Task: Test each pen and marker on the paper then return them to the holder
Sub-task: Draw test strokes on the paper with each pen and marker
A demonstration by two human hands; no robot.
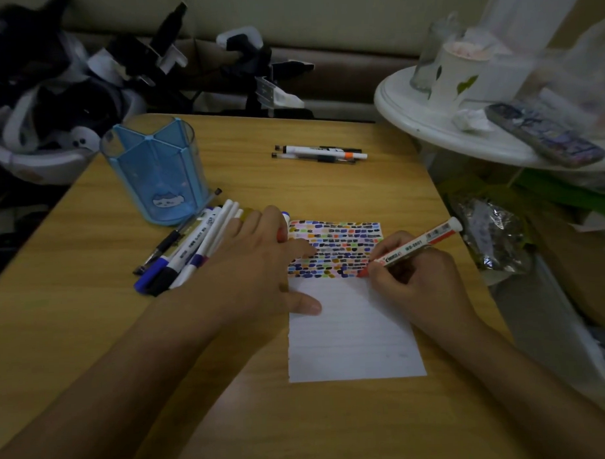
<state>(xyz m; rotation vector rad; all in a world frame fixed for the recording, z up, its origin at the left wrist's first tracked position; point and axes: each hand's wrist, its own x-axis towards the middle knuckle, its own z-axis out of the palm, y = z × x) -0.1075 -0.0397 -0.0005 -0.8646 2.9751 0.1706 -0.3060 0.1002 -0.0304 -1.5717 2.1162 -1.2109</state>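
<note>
So the right hand (410,277) is curled around a red marker (419,244), white barrel with red print, tip down on the paper (352,334) right at the lower edge of the colour patches. The marker tilts up and away to the right, its white back end pointing toward the table's right edge.

The left hand (261,261) lies flat with fingers spread wide, index finger and thumb pressing on the left side of the sheet. Something red shows under its fingers and a small white cap end (286,215) pokes out just past them, but I can't tell whether the hand is actually holding either one.

The top part of the paper is packed with rows of little coloured swatches (336,248); the lower half is plain lined white.

A bunch of pens and markers (188,247) lies in a pile on the wooden table (91,322), just left of the left hand, touching the base of the blue pen holder (155,169), which has a cat face on it. Three more pens (320,153) lie together further back, well apart from the paper.
</note>
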